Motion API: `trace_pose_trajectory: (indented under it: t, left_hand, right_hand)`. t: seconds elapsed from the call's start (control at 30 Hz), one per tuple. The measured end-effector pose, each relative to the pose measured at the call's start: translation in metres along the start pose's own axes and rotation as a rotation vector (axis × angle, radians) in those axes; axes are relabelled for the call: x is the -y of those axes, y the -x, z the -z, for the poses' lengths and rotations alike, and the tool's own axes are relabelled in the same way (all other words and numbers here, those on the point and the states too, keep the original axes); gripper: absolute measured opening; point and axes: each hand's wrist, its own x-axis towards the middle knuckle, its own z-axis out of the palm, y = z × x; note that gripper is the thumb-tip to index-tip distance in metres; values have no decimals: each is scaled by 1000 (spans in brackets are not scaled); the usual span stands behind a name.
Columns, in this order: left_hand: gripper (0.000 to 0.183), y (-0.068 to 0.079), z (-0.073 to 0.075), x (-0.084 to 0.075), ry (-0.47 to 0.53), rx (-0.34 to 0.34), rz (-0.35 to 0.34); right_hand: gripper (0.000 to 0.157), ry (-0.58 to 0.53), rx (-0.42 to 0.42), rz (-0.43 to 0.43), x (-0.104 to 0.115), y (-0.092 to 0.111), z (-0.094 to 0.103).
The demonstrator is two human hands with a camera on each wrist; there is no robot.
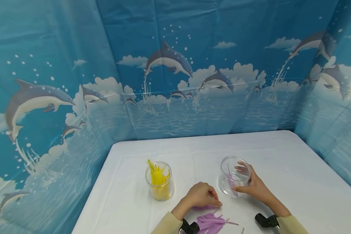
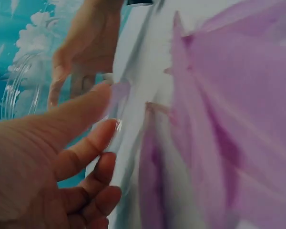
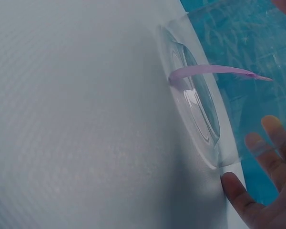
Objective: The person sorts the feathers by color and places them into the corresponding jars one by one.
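My right hand grips a clear glass jar from its right side, thumb in front and fingers behind. Inside that jar a single pale purple feather leans against the wall, its quill pointing up. Just left of the jar, low over the table, is my left hand; its fingers bend loosely, and in the left wrist view thumb and forefinger stand apart with nothing between them. One purple feather lies partly hidden beneath this hand. Closer to me lies a small pile of purple feathers.
On the left stands a second glass jar with yellow feathers in it. Both jars are on a white-covered table. A blue curtain printed with dolphins hangs behind the table and at its sides.
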Motion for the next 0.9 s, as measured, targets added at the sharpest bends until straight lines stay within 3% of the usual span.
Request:
trace_pose_trajectory:
  t: [0.13, 0.3, 0.5, 0.67, 0.9]
  left_hand:
    - [21, 6, -8, -4, -206, 2, -16]
    - [20, 7, -15, -7, -271, -21, -39]
    - [19, 5, -17, -9, -332, 7, -39]
    - [17, 5, -15, -9, -218, 24, -27]
    - [11, 5, -10, -4, 114, 62, -39]
  right_hand:
    - [99, -10, 8, -6, 0, 0, 0]
    - [99, -9, 6, -13, 0, 0, -1]
    - [99, -15, 7, -15, -1, 1, -1]
    - [99, -16, 6, -17, -1, 1, -1]
    - [99, -21, 6, -30, 2, 1, -1]
